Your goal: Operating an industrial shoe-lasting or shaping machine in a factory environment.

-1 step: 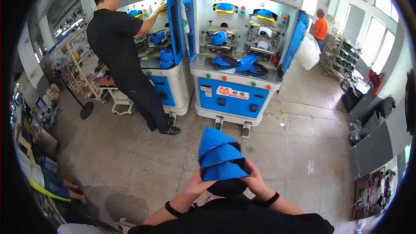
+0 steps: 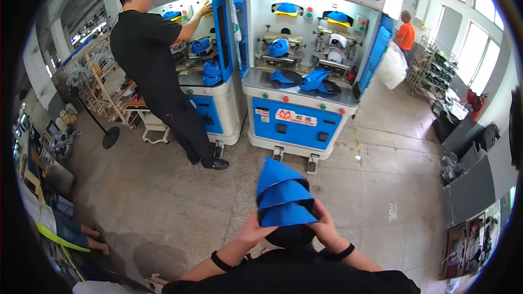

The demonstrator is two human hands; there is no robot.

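Between my two hands is a small stack of blue caps [image 2: 283, 195], nested so that three curved edges show one above another. My left hand [image 2: 255, 230] grips the stack's lower left side. On the lower right side my right hand [image 2: 326, 225] is closed round it, with the thumb along the edge. Under the caps a dark rounded shape [image 2: 291, 236] shows, and I cannot make out whether it belongs to them. The undersides of the caps and some of my fingertips are hidden.
Ahead stands a blue and white cap-pressing machine [image 2: 294, 120], with blue caps [image 2: 314, 80] on its metal shelf. At a similar machine on the left, a person in black [image 2: 158, 60] reaches inside. A person in orange [image 2: 405, 35] and a wire rack [image 2: 433, 68] are at the far right.
The whole view has shifted slightly, so the machines and the caps appear a little farther right. My hands keep the same hold on the stack.
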